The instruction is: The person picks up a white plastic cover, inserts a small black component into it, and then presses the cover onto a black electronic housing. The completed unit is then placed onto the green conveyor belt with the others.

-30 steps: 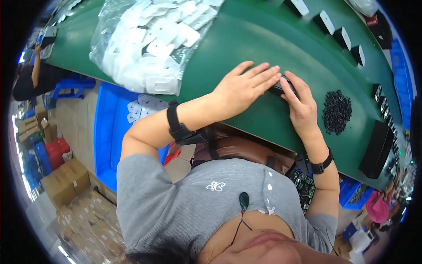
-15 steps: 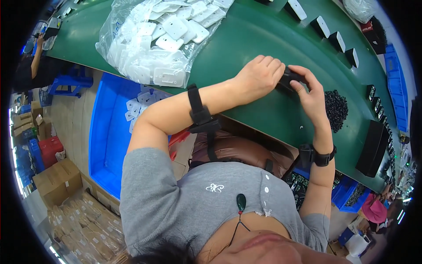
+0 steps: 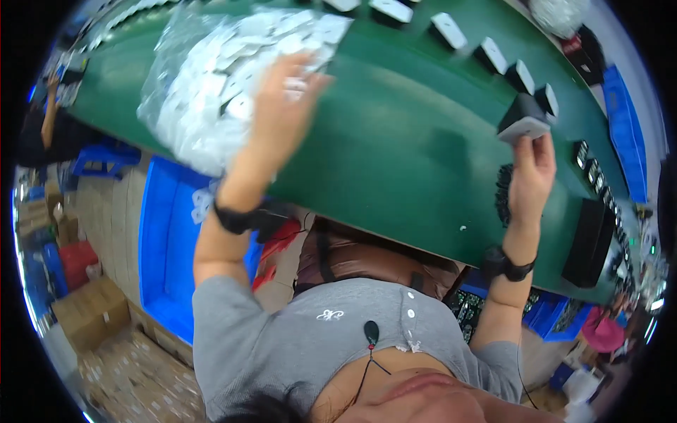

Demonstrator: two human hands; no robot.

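My right hand (image 3: 530,176) grips a black plastic housing (image 3: 522,109) with a white plate (image 3: 525,130) on its near face, held above the right part of the green table. My left hand (image 3: 282,106), smeared by motion, is over a clear plastic bag (image 3: 159,92) full of white plastic plates (image 3: 243,42). Something whitish shows among its fingers, but whether it is held cannot be made out. Beside my right wrist lies a heap of small black parts (image 3: 503,194), partly hidden by the hand.
Several black housings with white faces, one of them here (image 3: 448,31), stand along the far side of the green table (image 3: 381,162). A long black box (image 3: 587,243) lies at the right, near a row of small parts. A blue bin (image 3: 159,261) stands below the table's left edge.
My hands have come apart. The left has swung left to the bag of plates; the right has lifted the black housing up and right, and its white plate now shows.
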